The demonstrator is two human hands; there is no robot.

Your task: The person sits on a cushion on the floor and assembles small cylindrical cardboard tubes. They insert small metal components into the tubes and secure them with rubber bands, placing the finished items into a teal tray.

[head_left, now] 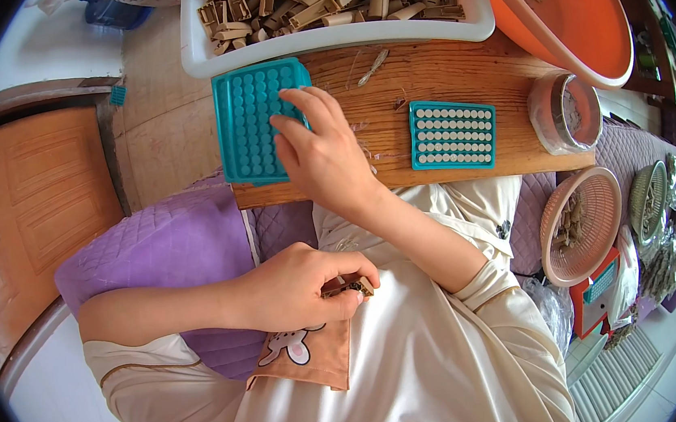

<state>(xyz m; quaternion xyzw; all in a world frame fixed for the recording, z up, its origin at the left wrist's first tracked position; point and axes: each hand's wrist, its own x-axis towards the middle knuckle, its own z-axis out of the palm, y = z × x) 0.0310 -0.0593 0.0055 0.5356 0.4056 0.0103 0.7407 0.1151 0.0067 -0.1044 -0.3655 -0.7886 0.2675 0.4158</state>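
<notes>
My left hand (300, 284) is closed in front of my lap, holding a small tan plastic piece (367, 286) between thumb and fingers. Most of that piece is hidden by the hand. My right hand (324, 151) reaches over a teal tray (244, 126) with rows of round cells at the table's left edge. Its fingertips are apart at the tray's right side, and nothing shows between them. Further right on the wooden table (385, 153) lies a second, smaller teal tray (457, 164), set with rows of white round pieces.
A white tub (338, 46) full of tan plastic pieces stands at the back, beside a tilted orange basin (580, 17). A plastic-lined round container (576, 111) sits at the table's right end. Right of me are a pink basket (590, 248) and a green basket (648, 201).
</notes>
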